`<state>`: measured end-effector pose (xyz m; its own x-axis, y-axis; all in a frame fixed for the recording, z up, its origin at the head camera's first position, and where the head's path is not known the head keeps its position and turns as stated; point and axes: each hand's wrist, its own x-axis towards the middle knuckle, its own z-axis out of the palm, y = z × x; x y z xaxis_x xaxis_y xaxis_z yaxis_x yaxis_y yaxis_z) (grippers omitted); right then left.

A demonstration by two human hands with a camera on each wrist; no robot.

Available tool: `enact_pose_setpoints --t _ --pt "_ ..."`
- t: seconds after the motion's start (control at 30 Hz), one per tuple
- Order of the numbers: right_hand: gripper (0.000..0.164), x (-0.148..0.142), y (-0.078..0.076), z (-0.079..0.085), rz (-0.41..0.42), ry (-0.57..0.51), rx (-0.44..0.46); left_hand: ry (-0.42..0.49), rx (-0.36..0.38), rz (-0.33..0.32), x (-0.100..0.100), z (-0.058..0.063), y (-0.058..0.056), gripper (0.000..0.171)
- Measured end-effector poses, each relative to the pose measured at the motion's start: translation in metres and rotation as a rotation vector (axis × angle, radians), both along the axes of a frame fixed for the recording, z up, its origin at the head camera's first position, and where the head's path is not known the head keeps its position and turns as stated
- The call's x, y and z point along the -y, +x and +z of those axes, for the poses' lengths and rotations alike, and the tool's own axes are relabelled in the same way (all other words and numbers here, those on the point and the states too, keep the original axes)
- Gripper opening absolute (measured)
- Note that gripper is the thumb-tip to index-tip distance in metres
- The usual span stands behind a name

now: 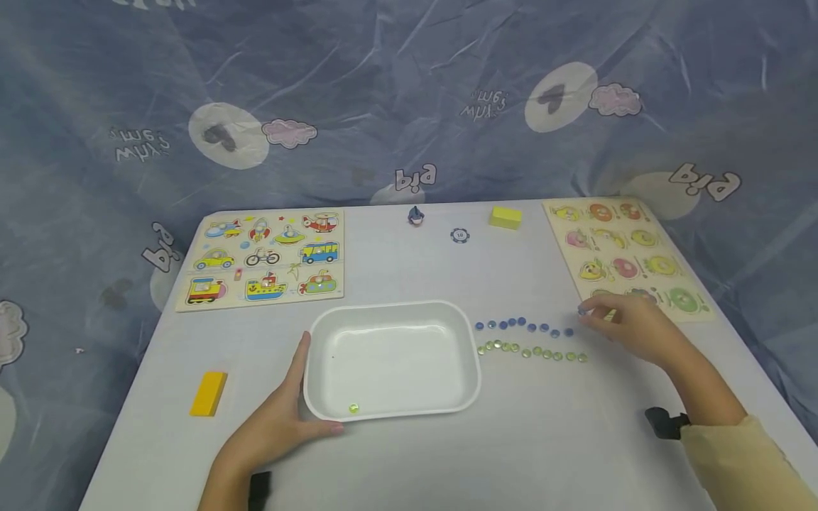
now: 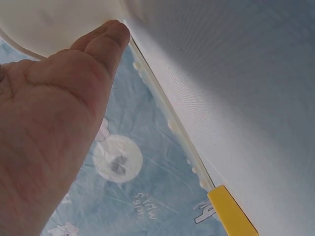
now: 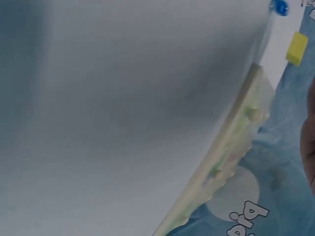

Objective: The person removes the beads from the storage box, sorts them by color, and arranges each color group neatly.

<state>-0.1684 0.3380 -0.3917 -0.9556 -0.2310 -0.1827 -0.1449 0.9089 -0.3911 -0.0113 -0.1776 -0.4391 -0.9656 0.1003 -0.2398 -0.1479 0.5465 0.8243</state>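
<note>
A white rectangular tray (image 1: 393,309) stands mid-table with one yellow-green glass bead (image 1: 354,408) inside, near its front left corner. My left hand (image 1: 277,419) rests against that corner, fingers straight along the left wall and thumb at the front edge. To the tray's right runs a row of blue glass beads (image 1: 532,328), and nearer to me lies a row of yellow-green beads (image 1: 547,354). My right hand (image 1: 629,326) pinches a blue glass bead (image 1: 582,311) between thumb and fingertips, just past the right end of the blue row. The right wrist view shows a blue bead (image 3: 281,7) at its top edge.
A vehicle puzzle board (image 1: 294,273) lies back left, a fruit puzzle board (image 1: 620,245) back right beside my right hand. Along the back are a small penguin figure (image 1: 416,216), a poker chip (image 1: 460,235) and a yellow block (image 1: 505,218). An orange-yellow block (image 1: 209,394) lies left.
</note>
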Motion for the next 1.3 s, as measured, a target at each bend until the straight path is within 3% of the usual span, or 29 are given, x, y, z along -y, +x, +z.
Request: enact_pose_setpoints --t 0.3,0.7,0.83,0.97,1.1,1.3 --pt "0.034 -0.013 -0.001 -0.021 0.008 0.032 0.053 0.02 0.008 0.0 -0.001 0.001 -0.001 0.138" --pt "0.04 -0.005 0.0 -0.026 -0.004 0.08 0.103 -0.001 0.034 0.01 0.0 0.001 -0.003 0.138" --pt "0.035 -0.004 0.0 -0.012 0.014 0.085 0.057 0.012 0.026 0.005 -0.001 0.002 -0.003 0.138" --pt "0.034 0.013 0.001 0.015 0.053 0.056 -0.034 0.025 0.013 0.001 -0.001 0.003 -0.002 0.138" --pt "0.039 0.057 0.004 0.043 0.138 0.008 -0.114 0.02 0.017 0.005 0.0 0.002 -0.002 0.137" --pt "0.03 0.139 0.008 0.067 0.371 -0.075 -0.17 0.022 0.027 0.008 -0.001 0.001 -0.002 0.139"
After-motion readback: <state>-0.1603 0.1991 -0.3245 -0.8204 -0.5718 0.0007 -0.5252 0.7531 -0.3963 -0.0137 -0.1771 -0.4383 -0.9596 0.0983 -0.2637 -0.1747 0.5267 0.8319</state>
